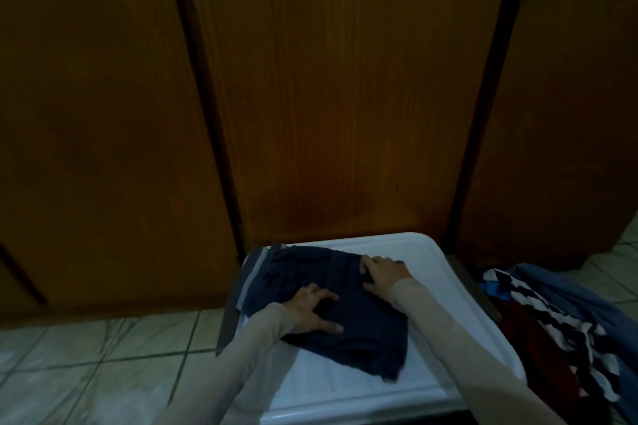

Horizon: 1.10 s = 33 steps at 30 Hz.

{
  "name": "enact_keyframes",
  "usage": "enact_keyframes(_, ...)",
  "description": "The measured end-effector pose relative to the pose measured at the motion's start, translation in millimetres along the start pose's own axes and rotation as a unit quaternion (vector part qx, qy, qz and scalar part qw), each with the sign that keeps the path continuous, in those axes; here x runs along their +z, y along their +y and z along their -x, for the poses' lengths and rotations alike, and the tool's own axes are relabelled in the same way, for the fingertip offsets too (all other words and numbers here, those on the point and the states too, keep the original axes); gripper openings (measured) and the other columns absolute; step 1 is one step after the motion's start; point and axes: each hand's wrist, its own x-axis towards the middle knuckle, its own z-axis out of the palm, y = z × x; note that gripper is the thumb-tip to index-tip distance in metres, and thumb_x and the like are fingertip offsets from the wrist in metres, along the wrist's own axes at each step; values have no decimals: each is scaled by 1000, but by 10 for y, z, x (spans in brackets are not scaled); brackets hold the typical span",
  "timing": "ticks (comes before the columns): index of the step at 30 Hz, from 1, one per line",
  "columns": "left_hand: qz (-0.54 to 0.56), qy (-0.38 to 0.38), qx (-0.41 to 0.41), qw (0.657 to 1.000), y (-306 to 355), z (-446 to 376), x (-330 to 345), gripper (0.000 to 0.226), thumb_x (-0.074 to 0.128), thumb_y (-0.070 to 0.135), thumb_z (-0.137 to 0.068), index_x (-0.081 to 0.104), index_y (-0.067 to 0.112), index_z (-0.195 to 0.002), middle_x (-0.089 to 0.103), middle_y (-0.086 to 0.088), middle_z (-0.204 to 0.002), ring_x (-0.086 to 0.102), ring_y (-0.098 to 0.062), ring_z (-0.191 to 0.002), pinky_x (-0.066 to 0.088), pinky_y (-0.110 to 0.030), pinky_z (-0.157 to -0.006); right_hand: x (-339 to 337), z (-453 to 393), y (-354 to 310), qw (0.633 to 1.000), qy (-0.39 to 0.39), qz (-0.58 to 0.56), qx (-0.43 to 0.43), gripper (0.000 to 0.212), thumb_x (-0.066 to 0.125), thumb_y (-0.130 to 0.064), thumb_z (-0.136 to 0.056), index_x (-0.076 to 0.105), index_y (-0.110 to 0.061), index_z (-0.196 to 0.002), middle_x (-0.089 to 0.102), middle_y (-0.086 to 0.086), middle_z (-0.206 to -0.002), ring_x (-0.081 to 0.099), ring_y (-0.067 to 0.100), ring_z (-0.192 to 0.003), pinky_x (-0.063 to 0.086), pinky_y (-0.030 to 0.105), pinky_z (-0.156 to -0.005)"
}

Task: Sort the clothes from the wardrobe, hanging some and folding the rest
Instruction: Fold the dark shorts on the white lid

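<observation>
A dark navy garment (348,328) lies partly folded on a white tray-like surface (448,348) in front of the wardrobe. My left hand (312,312) presses flat on the garment's near left part, fingers spread. Near the garment's far right edge rests my right hand (381,274), its fingers also spread and flat. A grey-and-white striped band (257,264) shows at the garment's far left end. Both arms wear beige sleeves.
Closed brown wooden wardrobe doors (345,97) fill the background. A heap of clothes (559,321) lies to the right, with a black-and-white striped piece, a dark red one and a blue one. Pale floor tiles (86,362) spread to the left.
</observation>
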Motion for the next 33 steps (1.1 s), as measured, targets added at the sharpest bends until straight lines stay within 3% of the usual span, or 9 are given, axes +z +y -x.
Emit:
enact_keyframes(9, -113, 3, 45, 993, 54, -143, -65, 64, 62, 22, -89, 31, 32, -144, 9, 2, -156, 6, -24, -143, 14, -48, -116, -46, 186, 102, 993, -39, 88, 62, 40, 41, -15, -95, 32, -26, -133, 50, 10, -127, 52, 27, -113, 36, 32, -94)
enact_keyframes(14, -178, 80, 78, 978, 160, -240, -109, 60, 65, 10, -85, 44, 30, -137, 17, -1, -153, 12, -24, -141, 18, -38, -116, -288, 386, 189, 972, -212, 40, 97, 69, 61, -20, -88, 23, -20, -146, 38, 14, -140, 47, 29, -120, 43, 36, -96)
enact_keyframes(16, -176, 134, 88, 971, 123, -235, -110, 51, 67, 11, -83, 53, 26, -130, 30, -3, -145, 24, -22, -135, 26, -32, -110, -343, 408, 250, 957, -265, -28, 116, 61, 60, -22, -90, 32, -13, -143, 43, 16, -139, 52, 27, -105, 48, 37, -87)
enact_keyframes(19, -105, 206, 90, 969, -11, -176, -100, 29, 69, 13, -82, 66, 22, -110, 49, 0, -119, 42, -17, -117, 33, -20, -95, -390, 449, 386, 964, -227, -100, 98, 37, 47, -10, -95, 49, -7, -131, 51, 20, -132, 56, 26, -83, 49, 27, -68)
enact_keyframes(21, -69, 214, 97, 970, -113, -115, -84, 22, 64, 9, -86, 69, 21, -104, 57, 1, -111, 50, -17, -109, 36, -17, -93, -372, 473, 514, 988, -151, -25, 32, 44, 40, 4, -92, 53, -16, -129, 43, 14, -139, 53, 28, -105, 45, 28, -84)
enact_keyframes(24, 0, 218, 102, 971, -239, 3, -70, 34, 48, -7, -89, 72, 14, -102, 60, 6, -111, 55, -12, -111, 34, -9, -96, -269, 531, 628, 986, -97, 122, -54, 77, 46, 14, -84, 30, -30, -145, 13, 3, -156, 23, 23, -139, 27, 40, -107)
enact_keyframes(27, 49, 169, 73, 982, -280, 71, -45, 34, 51, -10, -87, 67, 6, -111, 53, 6, -120, 49, -8, -115, 26, -1, -101, -96, 542, 697, 986, -84, 127, -72, 84, 51, 8, -86, 16, -36, -148, 2, -4, -158, 18, 21, -142, 28, 39, -108)
enact_keyframes(30, 111, 105, 30, 988, -247, 138, -54, 46, 75, 11, -75, 60, 11, -118, 49, -1, -133, 54, -17, -113, 31, -21, -109, -39, 507, 736, 992, -54, 75, -86, 70, 57, -10, -89, 24, -35, -146, 17, -5, -156, 26, 17, -139, 28, 32, -109)
enact_keyframes(33, 105, 70, 10, 992, -281, 142, -31, 53, 66, 13, -86, 47, 29, -132, 32, 13, -144, 34, -8, -133, 16, -9, -105, 18, 463, 783, 994, -69, 35, -76, 69, 66, -24, -85, 31, -35, -143, 29, -4, -151, 31, 17, -137, 25, 29, -111)
